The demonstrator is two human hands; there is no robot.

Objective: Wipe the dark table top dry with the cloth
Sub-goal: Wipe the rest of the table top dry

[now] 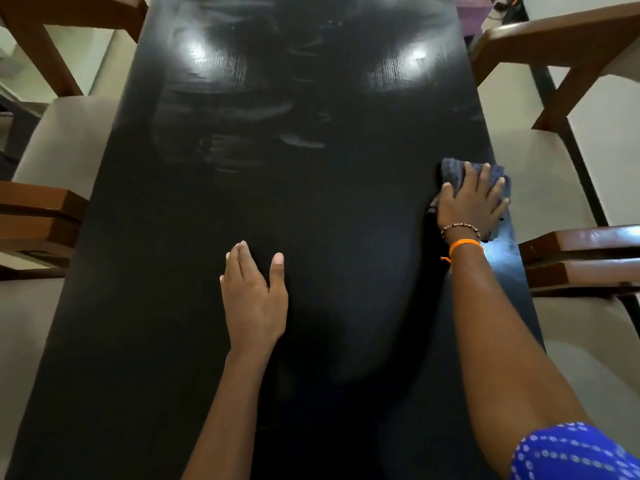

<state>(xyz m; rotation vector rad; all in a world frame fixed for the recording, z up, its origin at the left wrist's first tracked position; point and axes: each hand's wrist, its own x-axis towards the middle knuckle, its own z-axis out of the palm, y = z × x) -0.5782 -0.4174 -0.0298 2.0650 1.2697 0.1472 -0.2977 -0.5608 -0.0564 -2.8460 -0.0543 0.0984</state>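
Note:
The dark table top [311, 209] runs lengthwise away from me, with pale wet streaks and smears across its far half. My right hand [471, 199] lies flat with spread fingers on a dark blue cloth [453, 169], pressing it onto the table near the right edge. The cloth shows beyond and beside the fingers; the rest is under the palm. My left hand [254, 296] rests flat on the bare table near the middle, fingers straight and together, thumb out, holding nothing.
Wooden chairs with pale cushions stand along both long sides: two on the left [45, 216] and two on the right [581, 258]. A purple object [472, 8] sits beyond the table's far right corner. Ceiling lights glare off the far part of the top.

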